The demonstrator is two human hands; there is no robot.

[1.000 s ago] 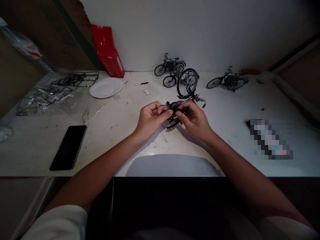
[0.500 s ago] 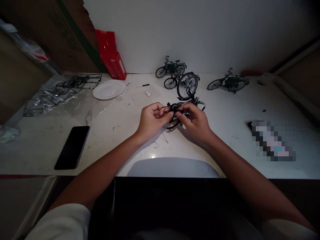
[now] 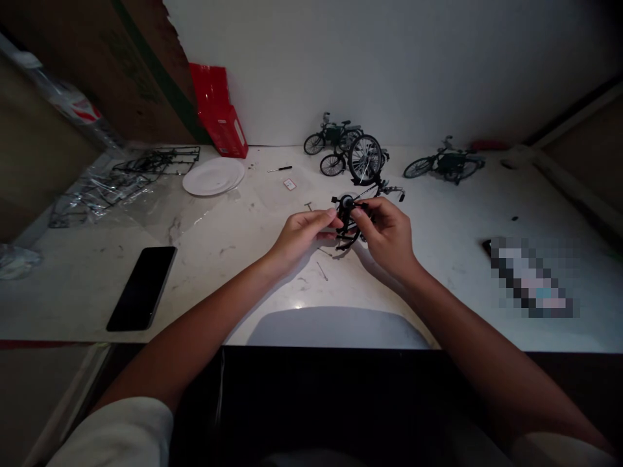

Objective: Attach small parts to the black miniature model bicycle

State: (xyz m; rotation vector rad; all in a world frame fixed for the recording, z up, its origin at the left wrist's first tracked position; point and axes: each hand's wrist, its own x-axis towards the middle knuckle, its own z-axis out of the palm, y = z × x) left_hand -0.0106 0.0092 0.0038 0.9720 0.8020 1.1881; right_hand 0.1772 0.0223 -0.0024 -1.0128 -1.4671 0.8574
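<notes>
A partly built black model bicycle (image 3: 347,202) is held above the table between my two hands, its one spoked wheel (image 3: 365,158) pointing away from me. My right hand (image 3: 388,227) pinches the frame near the crank with thumb and fingers. On the other side, the fingers of my left hand (image 3: 310,232) are closed at the frame's left edge, the thumb tip close to a pedal. The silvery handlebar (image 3: 390,189) sticks out beyond my right hand. Thin pins (image 3: 322,271) lie on the table below my left hand.
Finished model bicycles (image 3: 333,134) stand at the back, another (image 3: 445,160) to the right. A screwdriver (image 3: 280,169), white plates (image 3: 213,178), a red box (image 3: 224,126) and parts sprues in plastic (image 3: 104,185) lie farther left. A phone (image 3: 142,288) rests front left; a blurred object (image 3: 530,275) lies right.
The model bicycle has turned slightly, showing more of its handlebar and crank. My left hand has drawn back from the crank to the frame's left edge. My right hand keeps its pinch.
</notes>
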